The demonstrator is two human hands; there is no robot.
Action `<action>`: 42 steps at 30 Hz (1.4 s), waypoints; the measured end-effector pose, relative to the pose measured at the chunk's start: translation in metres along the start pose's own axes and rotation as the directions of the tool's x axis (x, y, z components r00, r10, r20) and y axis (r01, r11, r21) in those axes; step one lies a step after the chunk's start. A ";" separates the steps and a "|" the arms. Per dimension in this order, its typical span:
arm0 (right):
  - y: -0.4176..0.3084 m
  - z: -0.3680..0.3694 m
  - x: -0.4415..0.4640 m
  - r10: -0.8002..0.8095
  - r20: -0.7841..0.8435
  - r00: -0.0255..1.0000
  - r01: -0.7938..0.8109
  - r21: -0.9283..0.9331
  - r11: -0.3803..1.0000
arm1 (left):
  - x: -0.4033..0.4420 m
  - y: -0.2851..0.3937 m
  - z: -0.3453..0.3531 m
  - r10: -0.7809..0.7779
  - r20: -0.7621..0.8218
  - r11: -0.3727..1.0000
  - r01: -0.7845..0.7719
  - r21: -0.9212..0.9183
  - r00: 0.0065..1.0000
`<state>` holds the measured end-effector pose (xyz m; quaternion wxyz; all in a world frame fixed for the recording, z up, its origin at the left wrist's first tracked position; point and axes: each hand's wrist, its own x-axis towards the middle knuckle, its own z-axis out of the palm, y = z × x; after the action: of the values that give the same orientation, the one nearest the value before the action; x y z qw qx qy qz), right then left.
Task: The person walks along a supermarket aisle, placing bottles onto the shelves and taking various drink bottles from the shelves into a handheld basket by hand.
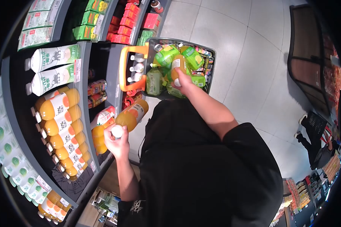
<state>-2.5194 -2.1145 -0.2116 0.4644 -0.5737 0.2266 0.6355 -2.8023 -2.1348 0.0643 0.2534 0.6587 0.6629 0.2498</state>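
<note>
My left hand point(117, 144) is closed round the neck of an orange juice bottle point(132, 116) with a white cap, held in front of the shelf. Over the shopping basket point(213, 72), my right hand point(185, 81) grips a second juice bottle point(179, 62) near its capped end. That bottle lies above several green packages point(166, 56) in the basket. White-capped bottles point(137, 68) show by the basket's orange handle point(123, 66). The lower contents are partly hidden.
Rows of orange juice bottles point(66, 130) and white cartons point(53, 80) line the shelf at left. Red boxes point(128, 22) stand farther up. Tiled floor point(250, 68) stretches to the right, where another person point(315, 140) stands near displays.
</note>
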 end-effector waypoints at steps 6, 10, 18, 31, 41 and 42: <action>0.030 0.043 0.009 0.097 -0.174 0.980 -0.108 -0.057 0.993 | -0.013 -0.016 -0.006 -0.038 -0.011 0.999 0.038 0.012 0.999; 0.045 0.042 0.054 0.146 -0.028 0.989 -0.147 -0.049 0.988 | -0.022 -0.024 -0.006 -0.040 -0.001 0.997 0.040 0.058 0.999; 0.028 0.044 0.079 0.176 0.025 0.984 -0.170 -0.161 0.972 | -0.033 -0.029 -0.019 -0.099 -0.053 0.994 0.097 -0.045 0.994; 0.046 0.033 -0.076 -0.143 0.760 0.634 0.771 -0.607 0.190 | 0.012 0.005 0.018 -0.034 0.081 0.999 0.037 -0.034 0.996; -0.030 0.085 -0.111 -0.424 0.905 0.015 0.850 -0.235 -0.471 | 0.063 0.012 0.070 0.223 0.280 0.969 -0.181 -0.169 0.934; -0.042 0.087 -0.100 -0.359 0.932 0.045 0.796 -0.251 -0.550 | 0.063 -0.004 0.074 0.158 0.287 0.969 -0.093 -0.230 0.945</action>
<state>-2.5378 -2.0564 -0.0863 0.3357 -0.5480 -0.7376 0.2071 -2.7558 -2.0725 0.0061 0.4045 0.6993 0.5421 0.2312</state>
